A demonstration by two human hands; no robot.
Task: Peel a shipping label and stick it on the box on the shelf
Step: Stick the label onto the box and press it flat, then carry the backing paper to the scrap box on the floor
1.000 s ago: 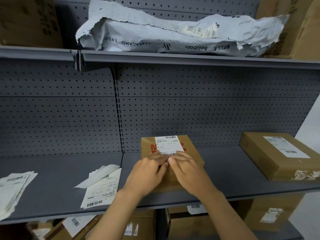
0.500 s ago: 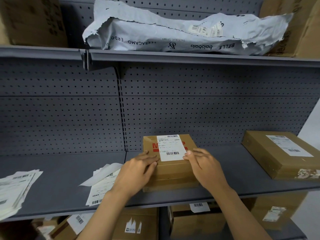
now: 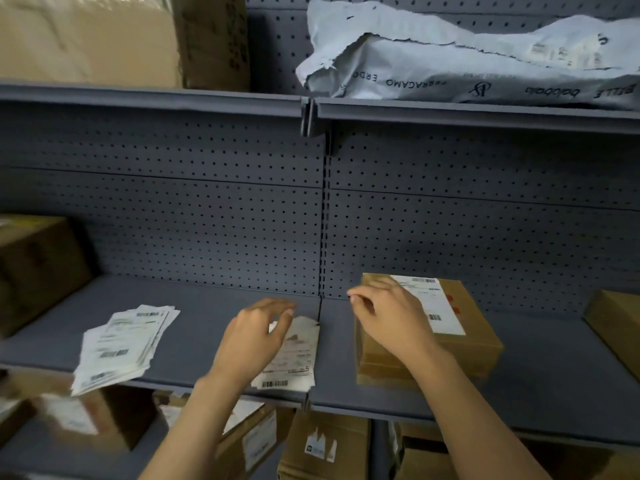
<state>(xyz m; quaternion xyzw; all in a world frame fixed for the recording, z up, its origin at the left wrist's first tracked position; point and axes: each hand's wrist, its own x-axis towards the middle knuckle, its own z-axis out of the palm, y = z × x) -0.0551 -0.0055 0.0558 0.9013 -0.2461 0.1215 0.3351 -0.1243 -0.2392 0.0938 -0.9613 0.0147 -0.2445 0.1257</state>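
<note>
A brown cardboard box [image 3: 474,344] rests on the grey shelf [image 3: 214,317], right of centre, with a white shipping label [image 3: 436,303] stuck on its top. My right hand [image 3: 391,320] hovers over the box's left part, fingers loosely curled, holding nothing. My left hand [image 3: 256,337] is over a loose label sheet and peeled backing [image 3: 298,355] lying near the shelf's front edge, fingers spread, partly covering them. A fanned stack of label sheets [image 3: 121,344] lies further left.
Another brown box [image 3: 616,334] sits at the right edge and a dark box [image 3: 31,271] at the left. A torn grey mailer bag [image 3: 467,60] and boxes fill the upper shelf. More labelled cartons [image 3: 322,445] stand on the shelf below.
The view has swung left. Both hands have come off the box's label; my left hand has moved left over the loose sheet and backing, and my right hand has lifted above the box.
</note>
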